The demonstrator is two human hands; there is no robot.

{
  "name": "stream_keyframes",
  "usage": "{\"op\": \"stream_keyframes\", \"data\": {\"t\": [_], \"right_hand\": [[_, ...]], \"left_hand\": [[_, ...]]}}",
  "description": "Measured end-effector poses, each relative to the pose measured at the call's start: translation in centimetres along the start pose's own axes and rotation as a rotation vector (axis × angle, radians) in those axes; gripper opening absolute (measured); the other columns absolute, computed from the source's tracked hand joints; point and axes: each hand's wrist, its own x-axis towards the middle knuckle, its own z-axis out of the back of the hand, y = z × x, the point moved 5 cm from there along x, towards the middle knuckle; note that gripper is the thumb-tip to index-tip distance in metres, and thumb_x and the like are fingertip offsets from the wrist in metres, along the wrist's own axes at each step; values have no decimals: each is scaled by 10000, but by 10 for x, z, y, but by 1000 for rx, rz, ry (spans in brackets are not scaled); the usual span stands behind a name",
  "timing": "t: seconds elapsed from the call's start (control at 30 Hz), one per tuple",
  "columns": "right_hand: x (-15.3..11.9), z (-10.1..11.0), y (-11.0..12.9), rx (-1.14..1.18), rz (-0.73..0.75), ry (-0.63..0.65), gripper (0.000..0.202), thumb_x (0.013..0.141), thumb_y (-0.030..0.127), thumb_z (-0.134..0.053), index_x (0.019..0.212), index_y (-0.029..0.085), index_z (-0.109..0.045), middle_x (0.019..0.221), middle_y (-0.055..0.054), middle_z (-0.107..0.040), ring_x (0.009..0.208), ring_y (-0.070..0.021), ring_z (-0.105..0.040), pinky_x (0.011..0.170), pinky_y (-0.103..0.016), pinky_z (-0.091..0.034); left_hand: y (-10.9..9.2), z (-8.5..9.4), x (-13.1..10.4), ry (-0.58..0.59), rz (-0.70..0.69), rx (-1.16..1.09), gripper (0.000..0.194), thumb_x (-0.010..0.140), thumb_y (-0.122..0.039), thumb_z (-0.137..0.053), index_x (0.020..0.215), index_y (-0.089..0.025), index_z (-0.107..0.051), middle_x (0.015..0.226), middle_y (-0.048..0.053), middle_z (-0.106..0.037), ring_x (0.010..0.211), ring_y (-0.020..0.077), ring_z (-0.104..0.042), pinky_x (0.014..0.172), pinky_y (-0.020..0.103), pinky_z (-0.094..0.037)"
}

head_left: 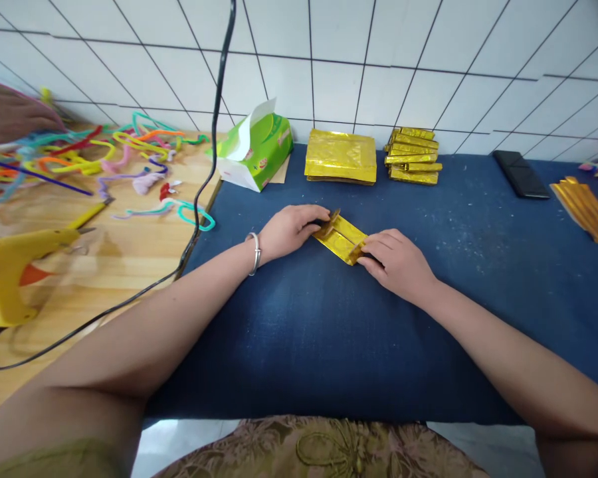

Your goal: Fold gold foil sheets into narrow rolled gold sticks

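Observation:
A sheet of gold foil paper [339,238] lies slantwise on the dark blue table cover, its long edges folded inward and its ends turned up. My left hand [294,229] pinches the far left end between thumb and fingers. At the near right end, my right hand [396,262] grips the foil paper the same way. Beyond it sit a flat stack of gold foil sheets [341,154] and a pile of narrow folded gold foil strips [412,157].
At the back left stands a green tissue box [264,149]. A yellow glue gun [14,272] and tangled coloured pipe cleaners [80,156] lie on the wooden table. A black cable [214,146] hangs across the view. To the right are a black phone [521,174] and orange-gold strips [585,207].

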Motion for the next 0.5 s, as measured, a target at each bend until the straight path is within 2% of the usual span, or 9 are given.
{"op": "stream_keyframes", "data": {"t": [0.1, 0.27, 0.4, 0.5], "right_hand": [[-3, 0, 8, -13, 17, 22, 249, 892, 299, -481, 1061, 162, -602, 1067, -106, -644, 1041, -237, -556, 917, -420, -435], [-7, -2, 14, -114, 103, 51, 323, 899, 317, -476, 1148, 139, -577, 1176, -132, -610, 1141, -255, -526, 943, -418, -438], [-7, -3, 9, -158, 209, 41, 275, 900, 215, -463, 1127, 138, -599, 1166, -121, -630, 1137, -249, -542, 938, -415, -447], [-8, -2, 0, -130, 232, 36, 272, 895, 205, -468, 1121, 147, -608, 1179, -112, -628, 1141, -241, -548, 929, -406, -462]], "left_hand": [[-10, -2, -3, 93, -105, 104, 320, 883, -134, -398, 1145, -215, -563, 1234, 35, -594, 1192, 160, -509, 974, 349, -397], [-14, 2, -8, 231, -187, 189, 339, 923, -200, -362, 1209, -212, -542, 1278, 59, -564, 1218, 173, -488, 971, 354, -384], [-27, 8, -9, 279, -214, 231, 342, 899, -268, -429, 1213, -205, -550, 1242, 62, -586, 1177, 192, -513, 968, 357, -399], [-43, 11, -10, 297, -226, 265, 353, 883, -323, -463, 1172, -159, -582, 1166, 93, -617, 1108, 209, -542, 965, 361, -409]]}}
